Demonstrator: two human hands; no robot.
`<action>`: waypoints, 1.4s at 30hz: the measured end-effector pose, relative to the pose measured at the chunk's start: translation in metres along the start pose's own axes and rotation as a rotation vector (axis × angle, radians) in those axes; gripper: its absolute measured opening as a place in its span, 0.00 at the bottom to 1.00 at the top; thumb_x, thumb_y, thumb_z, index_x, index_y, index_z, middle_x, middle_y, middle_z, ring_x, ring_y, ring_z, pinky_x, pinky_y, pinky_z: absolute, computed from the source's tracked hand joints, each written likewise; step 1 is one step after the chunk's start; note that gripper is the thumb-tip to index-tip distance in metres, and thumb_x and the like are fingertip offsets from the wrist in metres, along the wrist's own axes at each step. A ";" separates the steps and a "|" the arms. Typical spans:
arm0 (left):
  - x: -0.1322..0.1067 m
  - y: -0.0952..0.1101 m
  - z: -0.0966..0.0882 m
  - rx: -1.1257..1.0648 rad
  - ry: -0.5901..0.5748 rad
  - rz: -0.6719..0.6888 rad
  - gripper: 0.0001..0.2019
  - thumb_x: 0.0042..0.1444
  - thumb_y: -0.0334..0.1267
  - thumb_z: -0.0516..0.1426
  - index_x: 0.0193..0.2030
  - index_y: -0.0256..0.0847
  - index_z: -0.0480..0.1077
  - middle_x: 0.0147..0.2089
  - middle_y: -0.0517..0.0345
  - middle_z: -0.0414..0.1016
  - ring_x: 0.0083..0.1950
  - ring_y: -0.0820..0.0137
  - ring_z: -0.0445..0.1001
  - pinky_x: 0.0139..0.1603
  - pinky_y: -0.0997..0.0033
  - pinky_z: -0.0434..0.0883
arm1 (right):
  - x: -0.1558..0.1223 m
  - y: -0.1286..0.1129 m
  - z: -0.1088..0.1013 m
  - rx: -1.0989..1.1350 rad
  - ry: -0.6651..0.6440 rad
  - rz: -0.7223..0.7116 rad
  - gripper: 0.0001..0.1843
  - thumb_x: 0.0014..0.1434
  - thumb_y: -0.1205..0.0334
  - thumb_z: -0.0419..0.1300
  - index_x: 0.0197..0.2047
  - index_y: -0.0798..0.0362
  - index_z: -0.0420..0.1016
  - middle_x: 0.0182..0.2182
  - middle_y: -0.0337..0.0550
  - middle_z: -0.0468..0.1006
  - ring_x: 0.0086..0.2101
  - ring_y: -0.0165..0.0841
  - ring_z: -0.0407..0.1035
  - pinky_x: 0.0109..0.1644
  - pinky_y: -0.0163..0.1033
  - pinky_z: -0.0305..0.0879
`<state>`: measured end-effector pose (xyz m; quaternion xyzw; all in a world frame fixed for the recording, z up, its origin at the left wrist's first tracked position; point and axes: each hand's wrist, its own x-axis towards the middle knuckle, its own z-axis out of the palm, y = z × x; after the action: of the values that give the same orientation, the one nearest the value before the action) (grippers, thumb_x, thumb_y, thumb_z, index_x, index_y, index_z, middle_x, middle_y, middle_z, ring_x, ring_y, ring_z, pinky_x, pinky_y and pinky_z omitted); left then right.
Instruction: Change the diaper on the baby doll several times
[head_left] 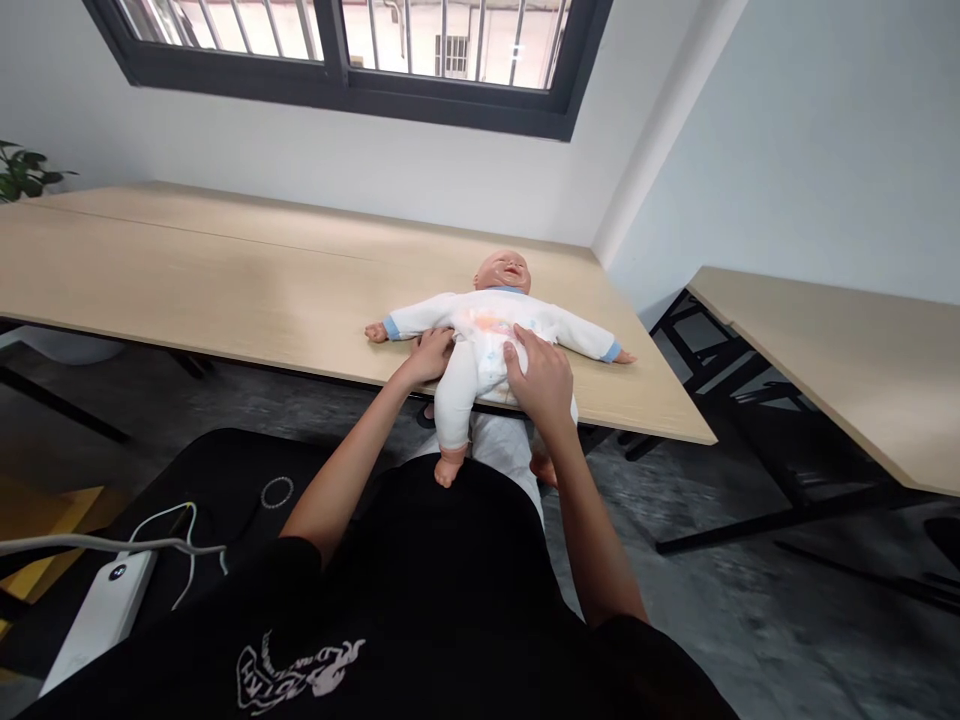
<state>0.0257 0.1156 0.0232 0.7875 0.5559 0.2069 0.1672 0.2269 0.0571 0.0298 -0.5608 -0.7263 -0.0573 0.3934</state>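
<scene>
A baby doll (448, 395) lies on its back at the table's front edge, arms spread and legs hanging over the edge. It wears a white top (427, 315) with blue cuffs and white leggings. Around its hips is a white diaper (491, 365) with a coloured print on the front. My left hand (429, 357) is at the diaper's left side, fingers curled in at the doll's waist and fingertips partly hidden. My right hand (544, 380) grips the diaper's right side, thumb and index finger on its front. The doll's right-hand leg is mostly behind my right hand and forearm.
The light wooden table (262, 270) runs along the wall below a barred window (345, 90). A second table (847, 370) stands to the right. At lower left, a white power bank (101, 610) with cables and a bracelet (277, 492) rest on a black chair (225, 470).
</scene>
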 end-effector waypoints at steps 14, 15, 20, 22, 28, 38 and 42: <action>-0.007 -0.012 -0.006 -0.032 0.119 0.054 0.02 0.52 0.31 0.57 0.32 0.39 0.71 0.37 0.49 0.76 0.42 0.56 0.74 0.47 0.58 0.69 | -0.002 0.001 0.001 -0.021 0.023 -0.002 0.23 0.73 0.55 0.48 0.62 0.58 0.72 0.58 0.52 0.75 0.59 0.44 0.68 0.66 0.50 0.61; -0.008 -0.012 -0.006 -0.005 0.128 0.046 0.02 0.52 0.31 0.57 0.32 0.39 0.72 0.38 0.48 0.76 0.43 0.55 0.74 0.48 0.58 0.69 | -0.002 0.000 0.001 -0.020 0.020 0.001 0.23 0.73 0.55 0.48 0.63 0.58 0.71 0.58 0.52 0.75 0.59 0.44 0.69 0.66 0.50 0.61; -0.016 -0.010 -0.002 0.102 0.195 -0.049 0.04 0.57 0.33 0.58 0.31 0.38 0.72 0.44 0.42 0.75 0.50 0.49 0.72 0.50 0.54 0.68 | -0.001 0.000 0.000 -0.006 0.017 0.009 0.24 0.73 0.55 0.48 0.64 0.58 0.69 0.57 0.51 0.76 0.58 0.44 0.69 0.65 0.52 0.61; -0.020 -0.009 0.001 0.118 0.220 -0.076 0.06 0.59 0.34 0.58 0.32 0.38 0.72 0.44 0.42 0.75 0.52 0.49 0.72 0.51 0.54 0.67 | -0.002 0.000 0.000 0.007 0.023 0.007 0.24 0.73 0.54 0.48 0.64 0.57 0.69 0.57 0.51 0.76 0.58 0.44 0.69 0.65 0.52 0.61; -0.022 -0.011 0.006 0.051 0.338 -0.119 0.06 0.64 0.36 0.58 0.40 0.37 0.75 0.44 0.46 0.77 0.50 0.54 0.72 0.51 0.56 0.66 | -0.002 0.000 -0.001 0.012 0.024 -0.007 0.26 0.73 0.53 0.46 0.66 0.59 0.66 0.57 0.53 0.76 0.58 0.45 0.70 0.65 0.53 0.62; -0.019 -0.028 0.008 -0.084 0.357 -0.016 0.05 0.56 0.36 0.65 0.33 0.39 0.74 0.37 0.52 0.74 0.46 0.59 0.71 0.51 0.60 0.67 | -0.002 0.000 0.001 0.013 0.022 0.020 0.28 0.73 0.53 0.47 0.69 0.60 0.62 0.57 0.54 0.76 0.57 0.46 0.70 0.65 0.53 0.62; -0.018 -0.032 0.006 -0.171 0.361 -0.037 0.11 0.52 0.35 0.66 0.25 0.40 0.68 0.32 0.57 0.72 0.41 0.63 0.71 0.50 0.62 0.68 | -0.002 0.000 0.000 0.006 0.022 0.016 0.28 0.73 0.53 0.48 0.69 0.61 0.62 0.58 0.53 0.75 0.57 0.45 0.70 0.65 0.52 0.62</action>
<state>-0.0022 0.1087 -0.0001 0.7101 0.5719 0.3881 0.1347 0.2271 0.0556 0.0285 -0.5645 -0.7177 -0.0580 0.4036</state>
